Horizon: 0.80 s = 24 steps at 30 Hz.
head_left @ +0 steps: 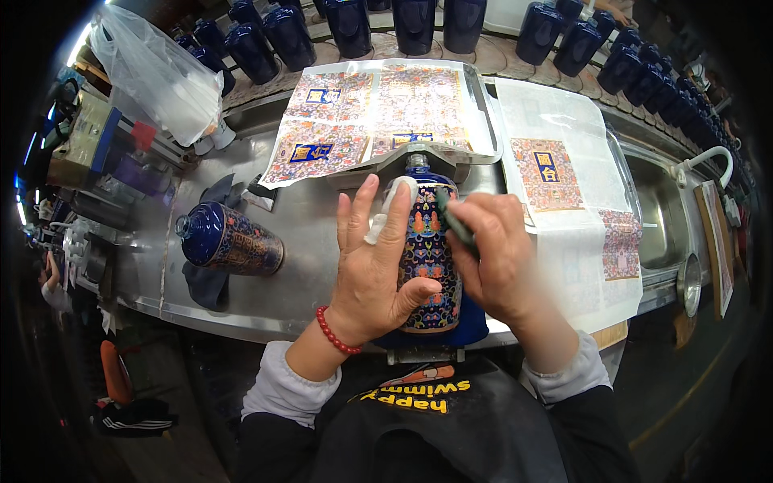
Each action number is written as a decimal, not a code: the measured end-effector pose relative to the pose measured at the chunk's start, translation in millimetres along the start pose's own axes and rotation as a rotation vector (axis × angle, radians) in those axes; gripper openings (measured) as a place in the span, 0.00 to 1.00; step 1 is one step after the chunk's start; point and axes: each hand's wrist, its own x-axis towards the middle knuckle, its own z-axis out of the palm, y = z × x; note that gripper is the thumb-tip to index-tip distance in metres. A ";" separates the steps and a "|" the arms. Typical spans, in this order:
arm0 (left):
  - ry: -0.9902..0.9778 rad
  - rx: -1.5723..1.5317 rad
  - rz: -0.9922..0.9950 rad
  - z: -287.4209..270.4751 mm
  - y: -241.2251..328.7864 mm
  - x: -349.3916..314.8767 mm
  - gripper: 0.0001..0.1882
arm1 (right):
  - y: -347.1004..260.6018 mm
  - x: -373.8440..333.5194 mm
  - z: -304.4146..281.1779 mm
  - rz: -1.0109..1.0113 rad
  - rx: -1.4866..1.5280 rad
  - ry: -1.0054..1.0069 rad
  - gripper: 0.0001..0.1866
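Though navy, floral-labelled bottle (pixel 424 262)

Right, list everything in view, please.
Patterned bottle: one, multicoloured on blue, centre front.
Other patterned bottle: one, multicoloured on blue, left.
Cloth: at least one, dark, beneath that bottle.
Plain bottles: many, dark blue, along the back.
Printed sheets: at least two, white, multicoloured print, behind and right.
Plastic bag: one, translucent, upper left.
Counter: one, silver, middle.
Sink: one, silver, right.
Clutter: uncountable, mixed colours, far left.
Tool: one, dark green, in right hand.
Left hand: one, white-cuffed, centre.
Right hand: one, white-cuffed, right of centre.
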 end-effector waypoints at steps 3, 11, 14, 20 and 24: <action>0.034 -0.088 -0.004 0.1 -2.4 -4.1 0.54 | -2.1 3.9 -9.4 -0.114 0.258 -0.158 0.17; -0.026 -0.070 -0.057 -0.8 17.2 -61.1 0.62 | 2.7 9.0 -17.7 -0.187 0.089 -0.216 0.23; -0.044 0.068 -0.107 3.4 20.2 -72.0 0.62 | -0.5 17.5 -24.5 -0.070 0.486 -0.306 0.19; 0.056 0.218 -0.062 -3.5 26.5 -65.2 0.57 | -2.1 25.0 -18.9 -0.200 -0.068 -0.054 0.19; 0.084 0.276 0.006 -3.4 29.0 -60.3 0.59 | -8.8 13.9 -28.4 -0.088 0.469 -0.361 0.16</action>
